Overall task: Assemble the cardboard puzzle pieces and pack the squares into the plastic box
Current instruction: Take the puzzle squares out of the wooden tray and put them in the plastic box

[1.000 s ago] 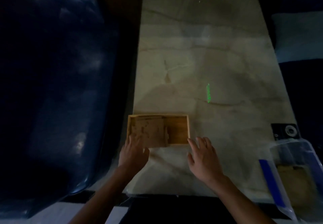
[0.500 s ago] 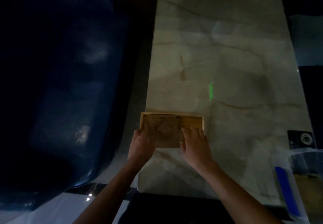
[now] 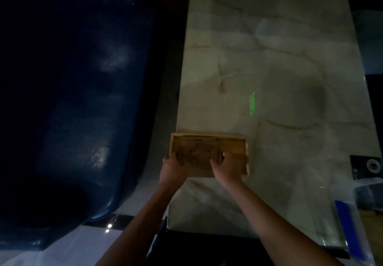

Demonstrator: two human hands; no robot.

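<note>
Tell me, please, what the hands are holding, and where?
Both hands, left and right, grip the flat brown cardboard puzzle square at its near corners.

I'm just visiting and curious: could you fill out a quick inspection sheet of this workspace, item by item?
Surface: marbled table top, dimly lit, a green light streak on it.
Job's things: wooden tray with a cardboard puzzle square inside; clear plastic box at the right edge.
Clutter: small black item near the box.
Hands: left hand and right hand each have a grip on the square's near corners.
Cables: nothing seen.
Surroundings: dark blue sofa on the left.
</note>
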